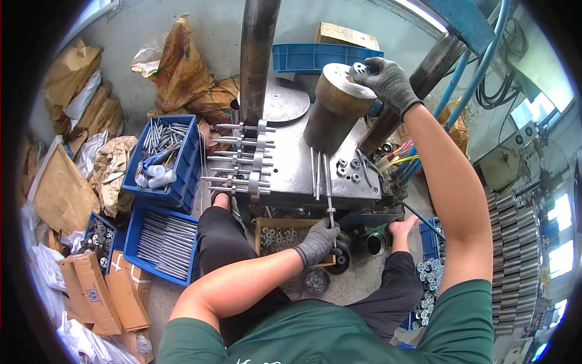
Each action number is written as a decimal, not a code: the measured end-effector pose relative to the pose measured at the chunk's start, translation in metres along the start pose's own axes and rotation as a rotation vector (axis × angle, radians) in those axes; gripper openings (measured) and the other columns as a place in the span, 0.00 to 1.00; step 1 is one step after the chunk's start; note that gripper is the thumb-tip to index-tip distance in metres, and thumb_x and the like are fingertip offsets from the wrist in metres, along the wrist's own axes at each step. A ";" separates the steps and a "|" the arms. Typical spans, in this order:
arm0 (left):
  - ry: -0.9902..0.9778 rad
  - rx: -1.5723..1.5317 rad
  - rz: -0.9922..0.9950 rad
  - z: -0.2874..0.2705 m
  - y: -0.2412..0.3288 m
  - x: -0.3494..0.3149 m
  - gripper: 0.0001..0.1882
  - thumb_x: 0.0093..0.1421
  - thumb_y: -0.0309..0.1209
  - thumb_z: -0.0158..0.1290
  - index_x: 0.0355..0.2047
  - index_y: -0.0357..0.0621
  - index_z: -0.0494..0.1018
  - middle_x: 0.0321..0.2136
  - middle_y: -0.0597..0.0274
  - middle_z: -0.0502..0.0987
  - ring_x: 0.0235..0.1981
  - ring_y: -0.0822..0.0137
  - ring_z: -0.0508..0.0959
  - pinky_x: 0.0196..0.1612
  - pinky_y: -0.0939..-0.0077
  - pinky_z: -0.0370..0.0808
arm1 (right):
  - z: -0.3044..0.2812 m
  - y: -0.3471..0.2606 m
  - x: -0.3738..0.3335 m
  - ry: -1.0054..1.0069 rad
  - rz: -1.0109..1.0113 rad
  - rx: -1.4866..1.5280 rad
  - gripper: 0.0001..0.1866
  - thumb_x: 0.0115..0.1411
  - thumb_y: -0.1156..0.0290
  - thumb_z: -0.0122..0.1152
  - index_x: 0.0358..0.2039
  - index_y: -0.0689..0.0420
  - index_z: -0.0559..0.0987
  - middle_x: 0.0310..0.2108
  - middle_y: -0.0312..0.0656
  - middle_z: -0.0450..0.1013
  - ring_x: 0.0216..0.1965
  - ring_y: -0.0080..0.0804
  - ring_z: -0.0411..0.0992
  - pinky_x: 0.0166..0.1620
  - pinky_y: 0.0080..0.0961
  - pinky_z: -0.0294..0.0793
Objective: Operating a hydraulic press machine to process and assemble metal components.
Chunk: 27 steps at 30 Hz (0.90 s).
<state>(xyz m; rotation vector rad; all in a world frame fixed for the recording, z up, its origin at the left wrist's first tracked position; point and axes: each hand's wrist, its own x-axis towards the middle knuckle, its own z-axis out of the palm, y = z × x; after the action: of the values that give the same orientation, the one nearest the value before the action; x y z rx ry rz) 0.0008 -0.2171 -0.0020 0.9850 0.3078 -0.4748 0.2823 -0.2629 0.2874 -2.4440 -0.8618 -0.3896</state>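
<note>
My left hand [318, 243], in a dark grey glove, is closed round the lower end of a long steel shaft [328, 182]. The shaft slants up over the front edge of the metal work table [291, 176] and carries a small collar. My right hand [389, 85], gloved too, pinches a small round metal part with holes [357, 69] at the top rim of a thick steel cylinder [332, 118]. More bare rods [316, 176] lie just left of the shaft. Several small ring-shaped parts [348, 169] sit to its right, beside a plier-like tool [367, 167].
Along the table's left edge lie several shafts with rings [257, 159]. Blue crates of loose shafts [160, 130] and aligned shafts [165, 244] stand left. A box of small rings [282, 238] sits below the table. Steel columns [257, 60] rise behind; stacked bars [518, 261] stand right.
</note>
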 end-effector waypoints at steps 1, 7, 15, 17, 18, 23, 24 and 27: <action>0.001 -0.001 0.000 0.000 0.001 0.001 0.12 0.72 0.31 0.48 0.52 0.42 0.66 0.40 0.51 0.78 0.31 0.59 0.85 0.28 0.67 0.86 | 0.002 -0.002 0.003 -0.002 -0.005 -0.076 0.37 0.50 0.44 0.76 0.51 0.61 0.83 0.43 0.51 0.83 0.45 0.40 0.83 0.53 0.33 0.80; 0.051 -0.058 0.030 -0.002 0.016 0.006 0.13 0.73 0.33 0.49 0.54 0.42 0.67 0.36 0.52 0.78 0.27 0.63 0.82 0.26 0.71 0.83 | 0.009 -0.012 0.006 -0.073 0.070 -0.227 0.35 0.53 0.45 0.72 0.53 0.60 0.83 0.45 0.54 0.83 0.48 0.47 0.82 0.56 0.36 0.78; 0.087 -0.002 0.116 -0.012 0.019 0.028 0.11 0.70 0.30 0.53 0.49 0.39 0.71 0.33 0.54 0.80 0.28 0.63 0.82 0.31 0.66 0.81 | -0.033 -0.009 -0.062 -0.023 -0.134 -0.216 0.26 0.57 0.55 0.69 0.49 0.60 0.83 0.46 0.54 0.80 0.49 0.51 0.79 0.56 0.39 0.76; 0.143 0.221 0.229 -0.014 0.020 0.031 0.07 0.67 0.28 0.56 0.40 0.36 0.77 0.28 0.57 0.81 0.28 0.66 0.81 0.34 0.72 0.79 | -0.057 -0.003 -0.109 -0.058 -0.359 -0.256 0.19 0.56 0.62 0.69 0.46 0.59 0.83 0.41 0.52 0.80 0.46 0.51 0.78 0.53 0.42 0.76; 0.133 0.200 0.227 -0.015 0.021 0.031 0.07 0.67 0.28 0.56 0.40 0.36 0.77 0.28 0.57 0.81 0.28 0.66 0.81 0.34 0.72 0.79 | -0.070 0.000 -0.136 -0.065 -0.455 -0.286 0.17 0.55 0.66 0.69 0.44 0.59 0.83 0.38 0.50 0.79 0.44 0.51 0.77 0.52 0.43 0.76; 0.093 0.144 0.224 -0.013 0.016 0.017 0.08 0.65 0.27 0.58 0.41 0.34 0.78 0.32 0.57 0.83 0.32 0.66 0.82 0.39 0.71 0.80 | -0.146 0.014 -0.266 -0.375 -0.301 -0.470 0.18 0.51 0.66 0.71 0.42 0.57 0.81 0.38 0.48 0.78 0.45 0.50 0.76 0.51 0.42 0.74; 0.097 0.172 0.265 -0.012 0.014 0.012 0.09 0.64 0.26 0.58 0.42 0.34 0.78 0.33 0.57 0.83 0.34 0.66 0.82 0.41 0.71 0.80 | -0.161 0.016 -0.289 -0.418 -0.210 -0.471 0.18 0.51 0.66 0.71 0.42 0.57 0.81 0.38 0.47 0.78 0.45 0.50 0.76 0.50 0.42 0.74; 0.062 0.257 0.340 -0.008 0.011 -0.001 0.11 0.65 0.26 0.59 0.46 0.35 0.78 0.38 0.58 0.83 0.39 0.70 0.81 0.47 0.73 0.78 | -0.196 0.022 -0.352 -0.361 -0.129 -0.396 0.18 0.49 0.66 0.72 0.41 0.58 0.82 0.37 0.48 0.78 0.43 0.51 0.76 0.49 0.42 0.74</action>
<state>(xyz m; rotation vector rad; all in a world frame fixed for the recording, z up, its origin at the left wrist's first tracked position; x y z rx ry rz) 0.0057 -0.2051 0.0026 1.2768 0.1306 -0.1756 0.0117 -0.5614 0.2923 -2.8887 -1.1924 -0.1762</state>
